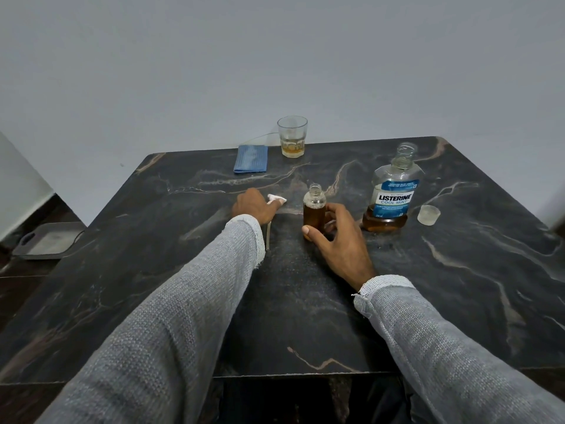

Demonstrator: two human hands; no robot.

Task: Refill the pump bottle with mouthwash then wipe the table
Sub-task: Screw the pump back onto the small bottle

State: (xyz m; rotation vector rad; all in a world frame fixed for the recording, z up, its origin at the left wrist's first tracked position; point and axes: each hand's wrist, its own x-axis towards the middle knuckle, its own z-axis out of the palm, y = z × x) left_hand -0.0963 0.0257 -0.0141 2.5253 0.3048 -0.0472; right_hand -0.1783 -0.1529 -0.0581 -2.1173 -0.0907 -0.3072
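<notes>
A small clear pump bottle [314,209] stands upright and uncapped mid-table, nearly full of amber liquid. My right hand [337,240] curls around its lower right side, thumb at the base. My left hand [253,208] rests on the white pump head [276,198] lying on the table, its tube [268,237] trailing toward me. An open Listerine bottle [391,191] with a little amber liquid stands to the right. Its clear cap [428,214] sits beside it. A folded blue cloth [251,159] lies at the far edge.
A glass tumbler [292,136] with some amber liquid stands at the back beside the cloth. The dark marble table [458,286] ends against a grey wall. A grey tray [46,241] lies on the floor to the left.
</notes>
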